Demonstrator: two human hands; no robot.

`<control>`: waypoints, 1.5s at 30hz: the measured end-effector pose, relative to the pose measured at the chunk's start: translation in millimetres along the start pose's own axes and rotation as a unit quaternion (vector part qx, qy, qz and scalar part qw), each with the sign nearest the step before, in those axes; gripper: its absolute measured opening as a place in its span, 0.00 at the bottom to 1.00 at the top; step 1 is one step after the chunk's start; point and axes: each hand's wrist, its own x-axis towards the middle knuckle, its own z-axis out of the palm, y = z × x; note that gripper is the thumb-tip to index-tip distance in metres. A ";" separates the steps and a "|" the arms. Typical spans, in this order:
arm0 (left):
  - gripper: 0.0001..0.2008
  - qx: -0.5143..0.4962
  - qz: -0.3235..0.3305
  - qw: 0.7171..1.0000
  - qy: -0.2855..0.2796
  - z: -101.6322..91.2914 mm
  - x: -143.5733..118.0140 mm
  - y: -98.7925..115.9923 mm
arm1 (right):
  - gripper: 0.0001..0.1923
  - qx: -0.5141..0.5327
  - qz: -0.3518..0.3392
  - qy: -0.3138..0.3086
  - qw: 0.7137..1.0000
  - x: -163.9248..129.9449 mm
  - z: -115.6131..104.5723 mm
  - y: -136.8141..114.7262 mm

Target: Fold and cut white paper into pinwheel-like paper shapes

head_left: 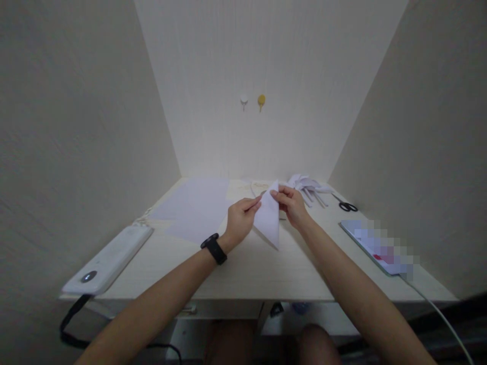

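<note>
Both hands pinch a folded paper [268, 219] above the desk [266, 268]: the left hand [240, 219] grips its left edge, the right hand [292, 204] its top corner, keeping the fold taut. Spare sheets [194, 208] and scissors [347, 205] lie within reach.

You are wearing a black band [213, 249] with a dark, rounded face on your left wrist. Both your forearms are showing bare, with no sleeves reaching them. Your left hand [240, 219] and right hand [292, 204] are wearing no gloves or rings.
</note>
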 end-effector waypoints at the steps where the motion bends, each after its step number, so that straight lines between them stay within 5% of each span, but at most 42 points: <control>1: 0.10 0.004 0.011 1.000 0.003 -0.4 -1.1 0.2 | 0.19 -0.005 -0.012 0.007 1.000 -1.1 1.3 0.2; 8: 0.11 0.032 0.087 0.995 0.021 -2.2 -6.0 1.8 | 0.18 -0.049 -0.131 0.043 0.989 -8.5 11.7 -13.7; 14: 0.12 0.050 0.108 0.992 0.034 -3.3 -7.8 6.5 | 0.15 -0.062 -0.147 0.031 0.987 -8.2 12.7 -29.7; 25: 0.11 0.025 0.046 0.997 0.064 -5.5 -5.3 13.7 | 0.15 -0.178 -0.074 -0.162 0.968 34.7 10.1 -78.9; 33: 0.17 -0.055 -0.056 0.995 0.066 -3.4 -1.0 3.9 | 0.18 -0.144 0.025 -0.157 0.977 30.0 21.9 -42.5; 39: 0.12 -0.025 -0.027 0.997 0.062 0.7 -5.7 2.9 | 0.22 -0.098 0.009 -0.060 0.993 12.9 20.3 -23.6; 45: 0.12 -0.008 0.005 0.998 0.057 2.2 -8.3 4.6 | 0.22 -0.061 -0.046 -0.053 0.996 6.4 19.3 -23.0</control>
